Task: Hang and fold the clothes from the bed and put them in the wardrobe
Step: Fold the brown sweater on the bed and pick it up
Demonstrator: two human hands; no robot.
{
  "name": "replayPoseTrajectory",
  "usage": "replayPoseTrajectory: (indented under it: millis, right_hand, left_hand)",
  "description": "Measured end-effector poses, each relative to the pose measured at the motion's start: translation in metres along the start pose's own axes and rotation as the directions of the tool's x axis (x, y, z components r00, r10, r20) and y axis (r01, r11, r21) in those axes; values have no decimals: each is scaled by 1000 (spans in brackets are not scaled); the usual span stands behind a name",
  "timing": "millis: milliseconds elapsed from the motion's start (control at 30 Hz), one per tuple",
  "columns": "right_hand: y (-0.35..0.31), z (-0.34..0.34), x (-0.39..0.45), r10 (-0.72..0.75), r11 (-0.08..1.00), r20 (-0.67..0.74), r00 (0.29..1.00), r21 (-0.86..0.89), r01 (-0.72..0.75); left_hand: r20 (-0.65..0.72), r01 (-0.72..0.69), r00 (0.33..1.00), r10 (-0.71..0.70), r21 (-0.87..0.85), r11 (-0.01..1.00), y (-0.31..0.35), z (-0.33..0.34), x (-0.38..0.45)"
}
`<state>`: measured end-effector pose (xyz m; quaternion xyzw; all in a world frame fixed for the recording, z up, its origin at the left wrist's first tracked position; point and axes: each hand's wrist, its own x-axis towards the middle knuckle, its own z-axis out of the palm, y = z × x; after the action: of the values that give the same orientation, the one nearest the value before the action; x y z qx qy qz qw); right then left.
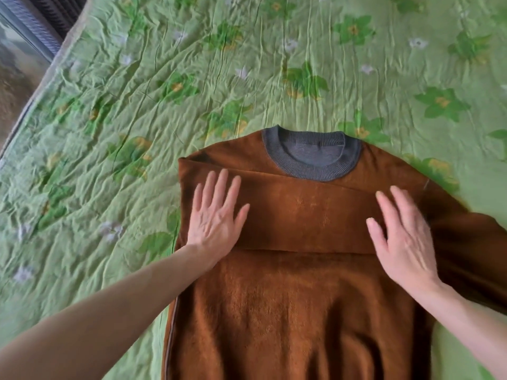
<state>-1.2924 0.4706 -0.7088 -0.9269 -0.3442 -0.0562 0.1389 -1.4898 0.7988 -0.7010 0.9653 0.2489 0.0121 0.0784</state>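
Bedspread (137, 91) bears sweater (288, 311); flat fingers (219, 187) press sleeve (301, 215).

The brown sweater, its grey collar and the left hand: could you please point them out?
brown sweater (296, 311): head view, front body panel.
grey collar (310, 172): head view, ribbed front edge.
left hand (215, 218): head view, back of hand.

The person's left hand (216, 215) and right hand (403, 237) were bare, both forearms uncovered, no sleeves, rings or watch.
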Motion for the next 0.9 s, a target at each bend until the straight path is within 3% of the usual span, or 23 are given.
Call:
replayPoseTrajectory:
  millis: [100, 367, 433, 633, 900]
  right_hand:
    - [3, 15, -9, -36, 999, 174, 984, 20, 33]
    - [11, 18, -9, -16, 1000, 271, 963, 20, 11]
    - [15, 12, -13, -1, 999, 255, 967, 36, -9]
    - [49, -7, -45, 288, 956, 155, 945, -1, -292]
    - [141, -49, -106, 402, 915, 124, 907, -29, -402]
  left_hand:
    - [123, -44, 991, 43, 6, 999, 11, 15, -2]
    - [125, -21, 992, 24, -25, 999, 43, 21, -10]
    - [137, -106, 985, 109, -30, 994, 68, 20, -14]
    - [155, -258, 952, 265, -60, 964, 161, 30, -14]
    - [207, -499, 844, 494, -33, 866, 261, 51, -32]
